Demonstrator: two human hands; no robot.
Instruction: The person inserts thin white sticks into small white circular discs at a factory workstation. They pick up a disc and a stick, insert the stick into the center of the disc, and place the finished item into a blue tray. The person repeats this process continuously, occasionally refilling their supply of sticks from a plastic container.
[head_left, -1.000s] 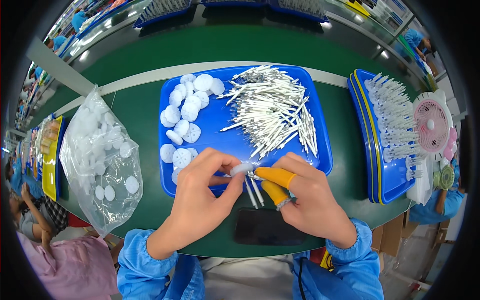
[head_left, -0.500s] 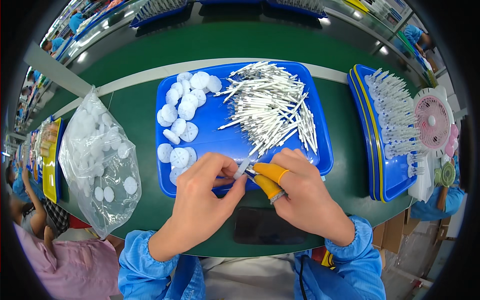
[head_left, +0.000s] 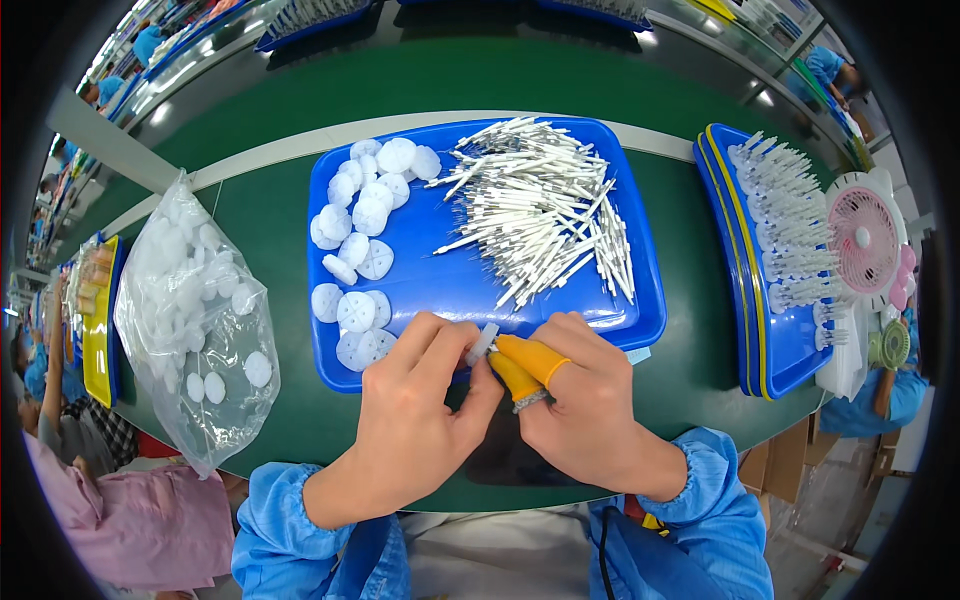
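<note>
Over the near edge of a blue tray, my left hand pinches a translucent white plastic disc, seen nearly edge-on. My right hand, with yellow covers on the thumb and index finger, presses its closed fingertips against the disc's right side. Whatever sits between those fingertips is hidden. On the tray's left lie loose white discs marked with lines and small holes. A heap of thin white sticks with wiry metal ends fills its right part.
A clear plastic bag of discs lies to the left. At right, stacked trays hold rows of stick assemblies beside a pink fan. A dark phone lies partly under my hands. Other people sit nearby.
My right hand has shifted slightly left and down, its covered fingertips now closed up against the disc. The disc stays in my left hand, which has moved a little.
</note>
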